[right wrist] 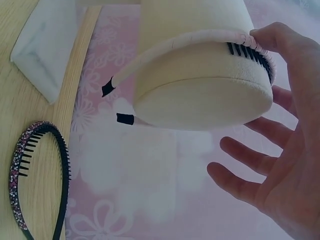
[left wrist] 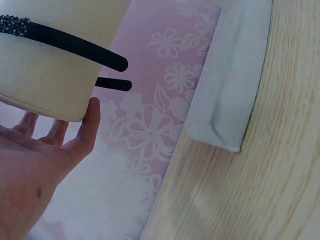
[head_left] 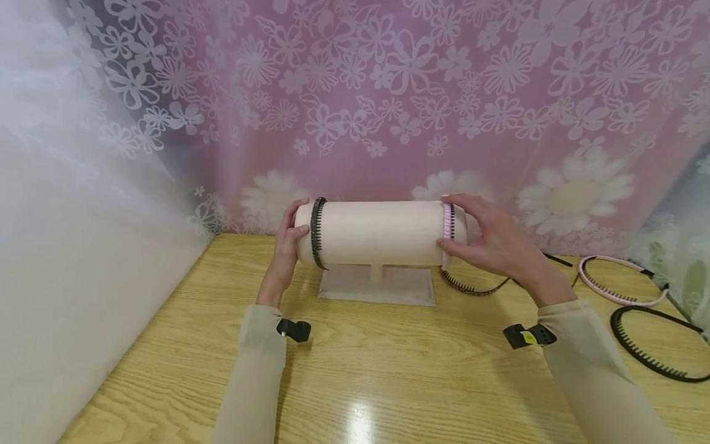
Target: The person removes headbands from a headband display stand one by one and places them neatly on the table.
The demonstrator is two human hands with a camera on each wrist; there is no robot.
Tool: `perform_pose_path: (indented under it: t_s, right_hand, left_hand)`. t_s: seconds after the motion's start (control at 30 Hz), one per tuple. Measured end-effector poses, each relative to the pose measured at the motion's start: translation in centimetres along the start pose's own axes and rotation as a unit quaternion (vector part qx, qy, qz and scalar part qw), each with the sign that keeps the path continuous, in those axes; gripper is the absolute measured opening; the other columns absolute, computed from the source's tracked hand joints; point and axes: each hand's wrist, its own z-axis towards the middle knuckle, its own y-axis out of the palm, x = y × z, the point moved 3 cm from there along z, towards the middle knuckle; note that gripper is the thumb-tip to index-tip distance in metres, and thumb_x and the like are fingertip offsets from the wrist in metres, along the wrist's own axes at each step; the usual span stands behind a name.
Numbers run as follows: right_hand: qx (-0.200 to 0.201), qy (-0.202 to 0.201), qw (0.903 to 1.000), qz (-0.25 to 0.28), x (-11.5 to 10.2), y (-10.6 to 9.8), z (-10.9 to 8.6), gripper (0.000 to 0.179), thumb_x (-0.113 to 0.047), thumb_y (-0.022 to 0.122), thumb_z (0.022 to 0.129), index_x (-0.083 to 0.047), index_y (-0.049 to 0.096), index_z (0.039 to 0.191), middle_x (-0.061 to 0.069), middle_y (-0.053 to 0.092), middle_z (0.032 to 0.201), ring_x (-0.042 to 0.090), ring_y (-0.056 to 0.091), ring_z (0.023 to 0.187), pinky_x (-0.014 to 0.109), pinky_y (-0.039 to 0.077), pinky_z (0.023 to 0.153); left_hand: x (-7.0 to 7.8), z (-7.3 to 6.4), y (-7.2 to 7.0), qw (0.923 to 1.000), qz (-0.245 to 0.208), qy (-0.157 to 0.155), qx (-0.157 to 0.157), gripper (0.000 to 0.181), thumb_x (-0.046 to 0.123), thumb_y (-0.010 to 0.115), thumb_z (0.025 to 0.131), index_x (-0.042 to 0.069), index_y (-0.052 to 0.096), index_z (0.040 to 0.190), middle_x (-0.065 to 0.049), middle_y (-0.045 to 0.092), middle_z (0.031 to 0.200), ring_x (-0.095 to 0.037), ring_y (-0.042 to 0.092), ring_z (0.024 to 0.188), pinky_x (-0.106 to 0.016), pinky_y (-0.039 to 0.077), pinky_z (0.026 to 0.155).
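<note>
A cream padded cylinder [head_left: 383,231] lies level on a short post over a pale flat base [head_left: 377,293], forming a headband stand. Round its left end sits a black toothed headband [head_left: 317,234], with sparkly stones [left wrist: 14,25] on its top. My left hand [head_left: 284,256] grips that left end, thumb in front and fingertips at the far side. At the opposite end a pink headband [right wrist: 185,39] with black teeth goes round the cylinder, its black-tipped ends hanging below. My right hand [head_left: 493,237] pinches this pink headband between thumb and fingers; the other fingers are spread beside the cylinder's end.
On the wooden table [head_left: 355,364], right of the base, lies a studded headband [right wrist: 17,180] with red and silver stones. Farther right are another pink headband [head_left: 618,261] and a black toothed headband [head_left: 638,356]. A flowered pink curtain [head_left: 377,123] hangs close behind the stand.
</note>
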Motion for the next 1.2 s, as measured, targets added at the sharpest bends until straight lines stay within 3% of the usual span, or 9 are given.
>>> perform_pose_path:
  t_s: [0.17,0.27,0.4,0.5,0.57,0.87,1.2]
  right_hand:
    - [0.003,0.013,0.9998,0.011,0.2,-0.1,-0.3,0.074,-0.033,0.08,0.086,-0.018,0.049,0.151,0.015,0.048,0.154,0.039,0.051,0.131,0.065,0.049,0.093]
    - [0.001,0.03,0.9991,0.028,0.5,-0.1,-0.6,0.075,-0.031,0.08,0.087,-0.018,0.047,0.153,0.016,0.05,0.149,0.038,0.055,0.124,0.06,0.052,0.09]
    - [-0.001,0.051,0.9969,0.059,0.8,0.0,-0.8,0.076,-0.029,0.079,0.088,-0.018,0.044,0.154,0.017,0.058,0.138,0.035,0.065,0.11,0.039,0.057,0.085]
    - [0.004,0.057,0.9946,0.086,0.9,0.0,-1.1,0.077,-0.025,0.08,0.088,-0.019,0.044,0.155,0.018,0.061,0.133,0.033,0.069,0.102,0.021,0.055,0.078]
    - [0.009,0.059,0.9932,0.1,1.0,0.0,-1.3,0.077,-0.023,0.08,0.088,-0.019,0.044,0.155,0.018,0.062,0.132,0.03,0.07,0.098,0.016,0.054,0.075]
    - [0.03,0.062,0.9896,0.126,1.0,-0.4,-1.9,0.075,-0.018,0.081,0.087,-0.022,0.047,0.154,0.014,0.063,0.131,0.001,0.066,0.086,0.016,0.056,0.073]
    - [0.054,0.057,0.9857,0.149,1.0,-0.7,-2.7,0.069,-0.01,0.081,0.086,-0.02,0.054,0.149,0.007,0.062,0.126,0.0,0.067,0.084,0.017,0.057,0.071]
  left_hand:
    - [-0.1,0.1,0.0,1.0,-0.002,-0.002,0.002,0.061,0.029,0.045,0.096,0.018,0.034,0.155,0.003,0.045,0.15,-0.022,0.05,0.123,-0.033,0.05,0.089]
    - [0.0,0.0,0.0,1.0,-0.003,-0.003,0.0,0.062,0.029,0.045,0.096,0.017,0.033,0.156,0.004,0.045,0.15,-0.022,0.05,0.123,-0.033,0.05,0.089]
    - [0.0,0.0,0.1,1.0,-0.002,-0.004,0.001,0.064,0.03,0.045,0.096,0.015,0.031,0.156,0.005,0.045,0.149,-0.022,0.05,0.123,-0.033,0.05,0.089]
    - [0.0,-0.1,0.1,1.0,-0.001,-0.004,0.003,0.064,0.03,0.046,0.096,0.015,0.031,0.157,0.006,0.046,0.149,-0.021,0.05,0.123,-0.033,0.05,0.089]
    - [0.0,0.0,0.1,1.0,-0.001,-0.004,0.004,0.064,0.03,0.046,0.096,0.016,0.032,0.156,0.006,0.046,0.149,-0.021,0.05,0.123,-0.033,0.05,0.089]
    - [0.0,0.0,0.1,0.9999,-0.007,-0.005,0.006,0.058,0.031,0.047,0.095,0.026,0.038,0.152,0.006,0.046,0.148,-0.02,0.05,0.123,-0.033,0.05,0.089]
    - [-0.1,0.0,0.1,0.9999,-0.007,-0.01,0.006,0.061,0.032,0.047,0.094,0.024,0.037,0.154,0.007,0.046,0.147,-0.021,0.051,0.123,-0.033,0.05,0.088]
